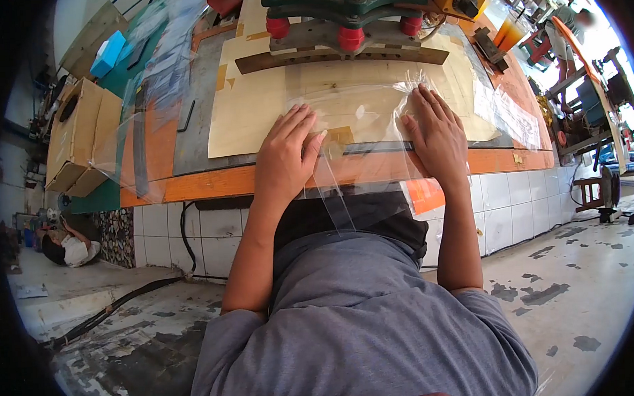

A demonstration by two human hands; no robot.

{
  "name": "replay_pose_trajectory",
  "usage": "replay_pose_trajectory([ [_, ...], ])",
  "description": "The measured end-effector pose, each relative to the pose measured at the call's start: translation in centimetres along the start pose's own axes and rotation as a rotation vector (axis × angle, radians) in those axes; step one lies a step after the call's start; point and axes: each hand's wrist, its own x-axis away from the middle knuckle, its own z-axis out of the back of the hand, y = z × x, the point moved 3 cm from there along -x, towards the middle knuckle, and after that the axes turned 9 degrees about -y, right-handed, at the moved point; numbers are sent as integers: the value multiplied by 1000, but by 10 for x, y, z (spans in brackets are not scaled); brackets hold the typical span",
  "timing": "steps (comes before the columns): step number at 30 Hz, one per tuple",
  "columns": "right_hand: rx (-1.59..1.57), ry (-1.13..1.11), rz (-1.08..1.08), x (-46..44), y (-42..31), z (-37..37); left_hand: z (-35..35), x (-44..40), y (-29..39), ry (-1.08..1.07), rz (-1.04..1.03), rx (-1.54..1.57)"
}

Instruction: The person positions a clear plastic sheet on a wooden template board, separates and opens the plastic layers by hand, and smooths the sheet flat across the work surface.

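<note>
A clear plastic sheet (370, 116) lies over a tan board (248, 123) on the worktable, and part of it hangs past the front edge. My left hand (285, 151) rests flat at the sheet's left side, fingers stretched and thumb apart. At the right side, my right hand (438, 131) presses down with its fingers extended; the plastic wrinkles beside its fingertips and thumb. Beyond both hands, a long metal bar (343, 59) runs across the board under a dark green machine (346, 19) with red fittings. Brown tape (340, 135) shows through the plastic.
A cardboard box (84, 136) and loose plastic sheets (162, 71) are at the left. A hex key (186, 117) lies left of the board. A yellow control box (461, 0) stands at the back right, near a metal block (491, 50). Other people are in the background.
</note>
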Motion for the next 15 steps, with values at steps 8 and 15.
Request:
replay_pose_trajectory([
  [8,-1,1,2,0,0,1,0,0,1,0,1,-11],
  [15,-10,1,5,-1,0,1,1,0,1,5,2,-6],
])
